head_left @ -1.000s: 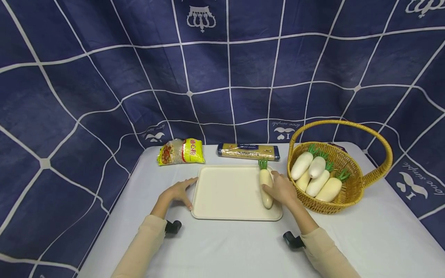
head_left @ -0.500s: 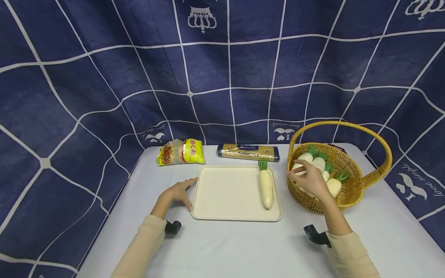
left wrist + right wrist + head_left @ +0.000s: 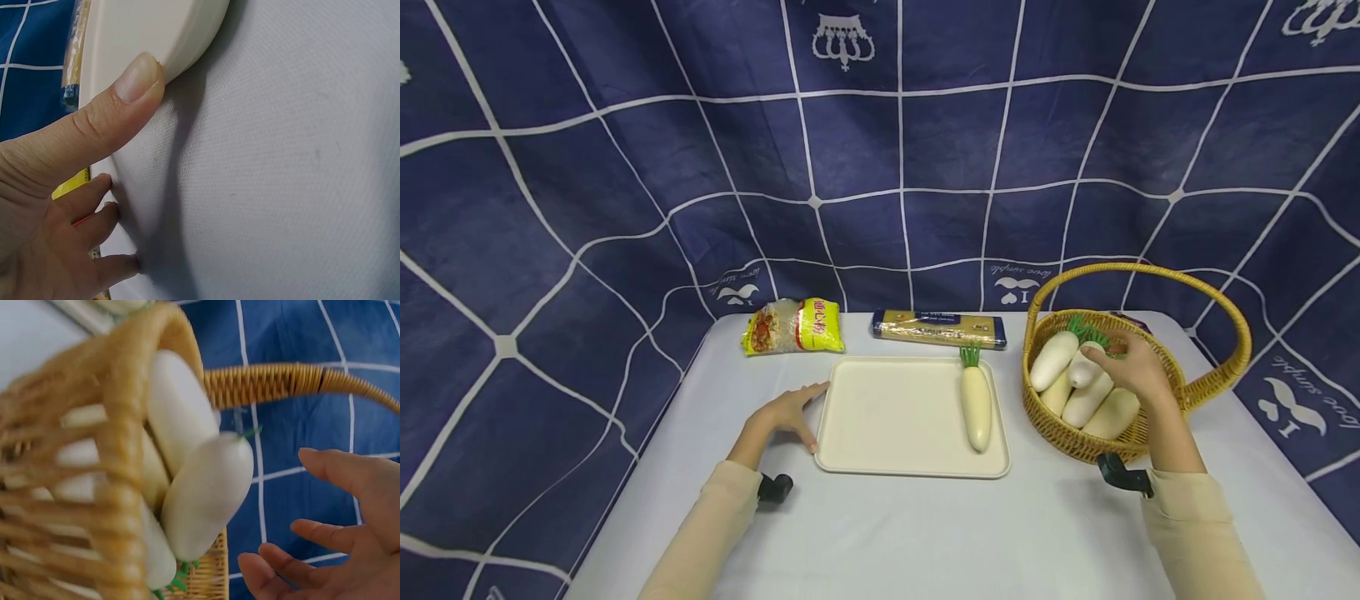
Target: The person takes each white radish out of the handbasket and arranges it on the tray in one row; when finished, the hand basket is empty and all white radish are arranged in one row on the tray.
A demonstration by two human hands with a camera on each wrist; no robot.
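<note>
My left hand (image 3: 784,417) rests at the left edge of a cream tray (image 3: 891,417). Its thumb (image 3: 139,78) touches the tray's corner, and the other fingers are spread. One white radish (image 3: 976,408) with a green top lies lengthwise along the tray's right side. Over the wicker basket (image 3: 1060,435), my right hand (image 3: 1138,367) hovers with fingers parted and nothing between them. Several white radishes fill the basket; the uppermost radish (image 3: 209,494) is just short of the fingertips in the right wrist view. The hand hides part of their green tops.
The basket's tall arched handle (image 3: 1228,358) rises beside my right forearm. Behind the tray lie a long pack of spaghetti (image 3: 938,329) and a yellow food bag (image 3: 793,327). A dark blue checked cloth (image 3: 880,167) hangs behind the white table.
My right hand has let go of the radish on the tray and moved right, over the basket and toward its far side. The left hand has stayed at the tray.
</note>
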